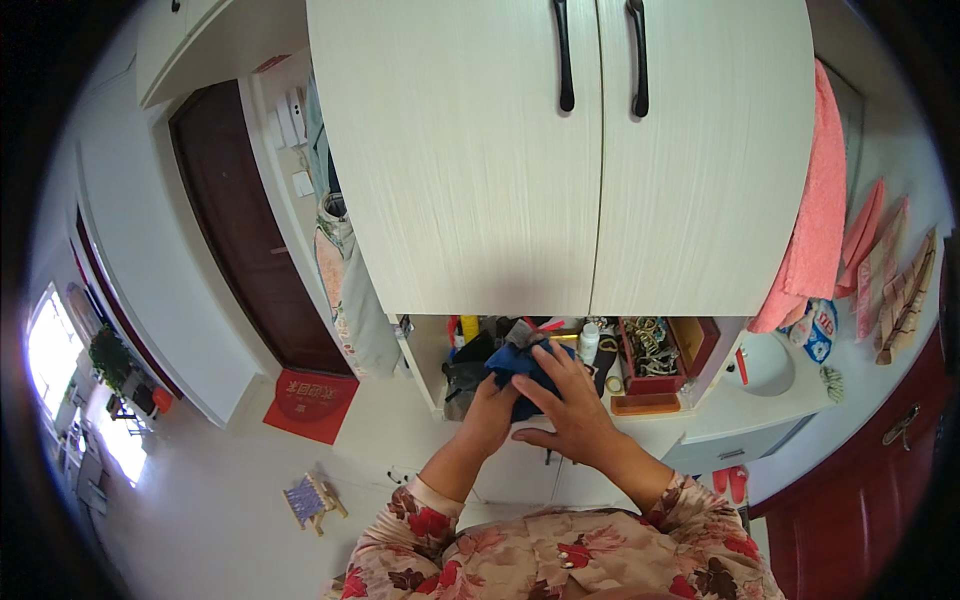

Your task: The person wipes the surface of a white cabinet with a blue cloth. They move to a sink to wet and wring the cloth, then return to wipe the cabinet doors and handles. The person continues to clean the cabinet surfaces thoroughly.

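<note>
A dark blue cloth bundle [517, 360] is in front of me at the edge of the open cabinet shelf. My left hand [487, 416] grips it from the lower left, with the thumb up along its side. Over its right side lies my right hand [577, 409], fingers spread and thumb apart, covering part of the bundle. Black bags [469, 367] lie in the shelf to the left of the bundle. To its right stand a white bottle [589, 341] and an open red box [656, 382] filled with jewellery-like pieces.
Cream cabinet doors [480, 165] hang above the shelf. An orange case [645, 405] lies at the shelf's front right. Farther right are a washbasin [769, 367] and a pink towel [810, 225]. A small stool [311, 502] and a red mat [311, 405] are on the floor at left.
</note>
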The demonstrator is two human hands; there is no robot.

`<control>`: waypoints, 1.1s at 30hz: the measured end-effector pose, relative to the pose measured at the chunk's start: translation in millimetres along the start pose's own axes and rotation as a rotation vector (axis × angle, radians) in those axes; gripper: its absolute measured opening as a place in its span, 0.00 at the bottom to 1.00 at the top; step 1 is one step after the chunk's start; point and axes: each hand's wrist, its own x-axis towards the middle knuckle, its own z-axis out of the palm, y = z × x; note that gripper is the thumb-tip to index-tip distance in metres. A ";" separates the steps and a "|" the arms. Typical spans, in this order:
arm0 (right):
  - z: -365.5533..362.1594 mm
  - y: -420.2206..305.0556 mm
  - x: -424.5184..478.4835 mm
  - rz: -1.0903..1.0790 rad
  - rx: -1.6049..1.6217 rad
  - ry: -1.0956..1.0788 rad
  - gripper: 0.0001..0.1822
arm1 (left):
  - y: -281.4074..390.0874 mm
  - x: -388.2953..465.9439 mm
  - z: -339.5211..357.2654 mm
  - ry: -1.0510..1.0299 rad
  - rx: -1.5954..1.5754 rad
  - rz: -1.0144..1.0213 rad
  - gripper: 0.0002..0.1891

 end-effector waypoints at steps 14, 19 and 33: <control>-163.4 48.2 205.9 -0.250 -0.692 0.863 0.35 | 134.5 107.3 -16.6 0.752 1.480 1.366 0.31; -158.0 69.7 245.9 -0.131 -1.149 0.512 0.34 | 126.7 112.7 -18.2 0.724 1.481 1.335 0.30; -164.2 71.0 252.7 -0.173 -1.273 0.499 0.31 | 125.9 115.4 -23.1 0.748 1.450 1.390 0.29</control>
